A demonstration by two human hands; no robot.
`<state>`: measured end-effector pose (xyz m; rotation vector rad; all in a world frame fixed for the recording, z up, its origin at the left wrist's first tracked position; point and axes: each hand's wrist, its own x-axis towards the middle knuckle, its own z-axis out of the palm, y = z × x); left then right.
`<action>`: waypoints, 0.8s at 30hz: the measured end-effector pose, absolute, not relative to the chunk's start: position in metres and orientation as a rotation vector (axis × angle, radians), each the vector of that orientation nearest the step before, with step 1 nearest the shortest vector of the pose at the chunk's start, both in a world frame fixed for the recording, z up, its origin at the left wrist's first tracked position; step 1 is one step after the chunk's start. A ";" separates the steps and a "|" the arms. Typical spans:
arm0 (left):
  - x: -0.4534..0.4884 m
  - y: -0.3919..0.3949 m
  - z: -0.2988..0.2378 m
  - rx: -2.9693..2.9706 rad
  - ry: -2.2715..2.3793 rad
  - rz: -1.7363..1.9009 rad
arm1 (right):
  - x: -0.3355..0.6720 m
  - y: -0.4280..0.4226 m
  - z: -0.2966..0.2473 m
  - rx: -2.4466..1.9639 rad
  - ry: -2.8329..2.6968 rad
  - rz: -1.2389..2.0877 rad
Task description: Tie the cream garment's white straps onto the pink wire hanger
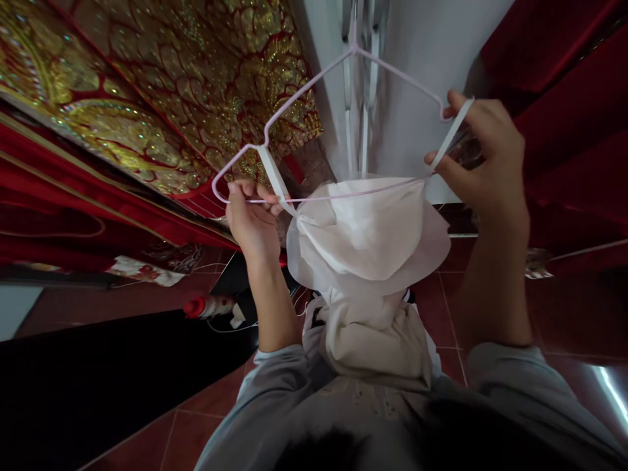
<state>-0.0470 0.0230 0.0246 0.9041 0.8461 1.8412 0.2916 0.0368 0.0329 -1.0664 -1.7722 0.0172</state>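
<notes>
A pale pink clothes hanger (309,85) hangs in front of me from above. Below it is a white sheer garment (367,229) with two white straps. One strap (273,171) is looped over the hanger's left shoulder. My left hand (255,212) pinches the hanger's lower left corner, close to that strap. The other strap (454,134) is stretched between the thumb and fingers of my right hand (483,154), beside the hanger's right shoulder notch. The hanger's right end is partly hidden behind my right hand.
Gold-sequined red garments (206,78) hang at the left, dark red cloth (569,131) at the right. A pale panel with metal rails (363,131) is ahead. At lower left, a red-capped bottle (209,306) stands by a black surface (122,386). The floor has red tiles (196,425).
</notes>
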 end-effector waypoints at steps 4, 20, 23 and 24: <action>-0.050 0.023 0.023 0.951 0.865 1.783 | 0.297 0.047 0.037 -1.241 -1.652 0.170; -0.046 0.025 0.018 0.864 0.772 1.773 | 0.255 0.042 0.034 -1.273 -1.449 -0.352; -0.047 0.025 0.020 0.876 0.759 1.772 | 0.255 0.034 0.044 -1.288 -1.545 -0.332; -0.048 0.025 0.020 0.873 0.758 1.765 | 0.257 0.033 0.048 -1.264 -1.572 -0.324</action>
